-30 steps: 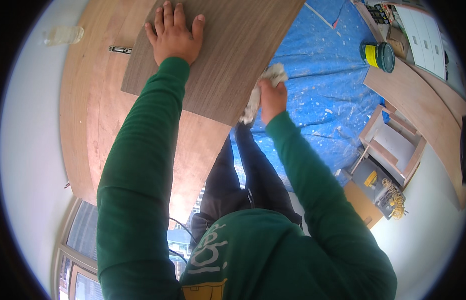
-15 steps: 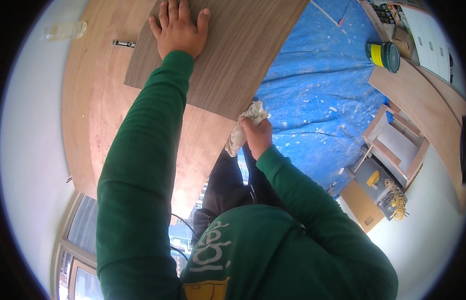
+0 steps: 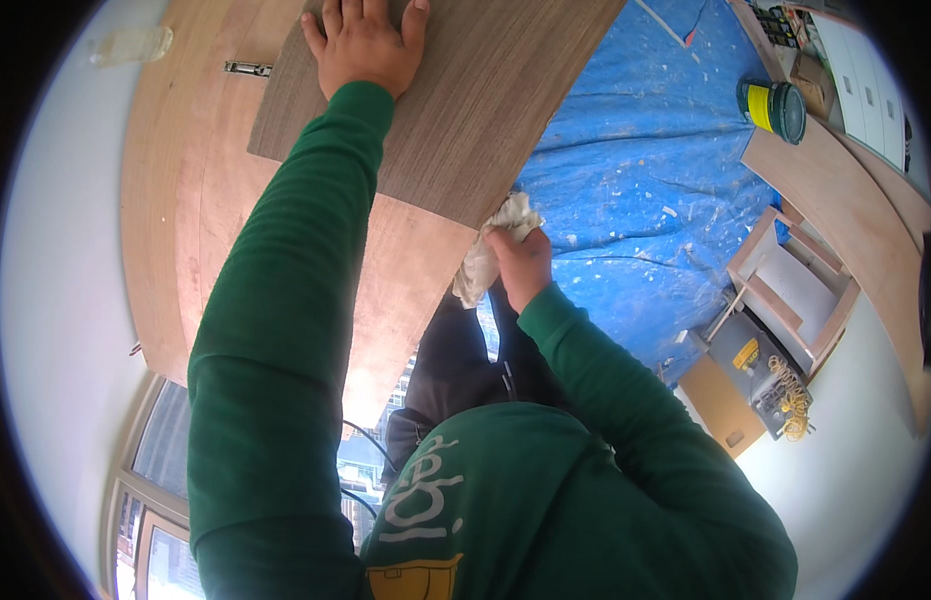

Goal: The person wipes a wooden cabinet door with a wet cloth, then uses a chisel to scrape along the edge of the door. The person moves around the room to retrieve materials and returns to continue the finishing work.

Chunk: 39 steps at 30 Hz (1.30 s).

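Note:
My left hand (image 3: 370, 48) lies flat with fingers spread on a brown wood-grain board (image 3: 455, 110). The board rests on a larger pale plywood sheet (image 3: 405, 270). At the board's near right corner, my right hand (image 3: 522, 262) grips a crumpled off-white cloth (image 3: 482, 265) between thumb and fingers. Part of the cloth bunches up against the board's edge, and the rest hangs below beside the plywood. Most of the right fingers are hidden behind the cloth. A metal hinge (image 3: 247, 69) lies on the plywood, left of the board.
Blue sheeting (image 3: 625, 170) speckled with debris covers the floor on the right. Farther right are a dark bucket with a yellow label (image 3: 775, 110), a curved plywood panel (image 3: 835, 200), a wooden frame (image 3: 795, 290) and a coiled yellow cord (image 3: 788, 395). A clear bottle (image 3: 133, 45) lies far left.
The view has shifted slightly, and both hands keep much the same places. My left hand still presses on the board; my right still holds the cloth at its corner.

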Tool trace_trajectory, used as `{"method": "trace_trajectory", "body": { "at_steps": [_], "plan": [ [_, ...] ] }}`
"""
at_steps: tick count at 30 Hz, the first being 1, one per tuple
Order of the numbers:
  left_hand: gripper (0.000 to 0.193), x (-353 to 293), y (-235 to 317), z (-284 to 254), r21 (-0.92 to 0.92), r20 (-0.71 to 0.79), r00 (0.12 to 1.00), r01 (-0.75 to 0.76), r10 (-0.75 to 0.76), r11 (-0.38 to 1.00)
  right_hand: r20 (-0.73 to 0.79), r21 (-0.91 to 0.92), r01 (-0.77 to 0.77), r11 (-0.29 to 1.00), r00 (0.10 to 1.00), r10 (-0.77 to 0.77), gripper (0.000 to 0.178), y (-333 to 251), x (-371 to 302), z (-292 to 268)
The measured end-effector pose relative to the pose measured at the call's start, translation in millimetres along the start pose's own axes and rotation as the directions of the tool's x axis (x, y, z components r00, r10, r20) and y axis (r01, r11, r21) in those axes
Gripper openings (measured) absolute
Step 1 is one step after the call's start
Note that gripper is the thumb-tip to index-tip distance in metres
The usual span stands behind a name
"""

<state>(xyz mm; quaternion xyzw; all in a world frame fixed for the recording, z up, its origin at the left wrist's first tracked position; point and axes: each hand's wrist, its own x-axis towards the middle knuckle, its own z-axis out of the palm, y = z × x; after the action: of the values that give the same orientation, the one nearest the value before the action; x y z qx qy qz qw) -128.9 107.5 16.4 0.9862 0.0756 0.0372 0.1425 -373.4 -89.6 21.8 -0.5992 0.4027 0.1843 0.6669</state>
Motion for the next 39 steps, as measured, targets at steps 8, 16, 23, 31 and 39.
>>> {"method": "trace_trajectory", "body": {
  "at_steps": [8, 16, 23, 31, 39],
  "plan": [
    [0.073, 0, -2, 0, -0.006, -0.023, 1.0, -0.008, 0.007, 1.0, -0.06, -0.029, -0.037, 0.999, 0.998, 0.035, 0.024, -6, -13, 9],
    [0.072, 0, -3, -1, -0.013, -0.053, 0.998, -0.023, 0.023, 1.0, -0.045, 0.069, -0.024, 0.997, 0.999, 0.027, 0.019, -13, 4, 9],
    [0.073, 2, -1, 6, -0.01, -0.064, 0.997, -0.045, 0.044, 0.999, -0.084, 0.068, -0.079, 0.995, 0.993, 0.085, 0.015, 28, -20, -7],
    [0.074, -1, -4, 0, -0.008, -0.039, 0.999, -0.023, 0.022, 1.0, 0.077, -0.316, 0.179, 0.932, 0.984, -0.163, 0.022, -18, 5, -15],
    [0.074, 0, -1, 0, -0.006, -0.012, 1.0, -0.002, 0.002, 1.0, 0.124, -0.451, 0.308, 0.838, 0.951, -0.282, 0.023, -16, -6, -2]
  ]
}}
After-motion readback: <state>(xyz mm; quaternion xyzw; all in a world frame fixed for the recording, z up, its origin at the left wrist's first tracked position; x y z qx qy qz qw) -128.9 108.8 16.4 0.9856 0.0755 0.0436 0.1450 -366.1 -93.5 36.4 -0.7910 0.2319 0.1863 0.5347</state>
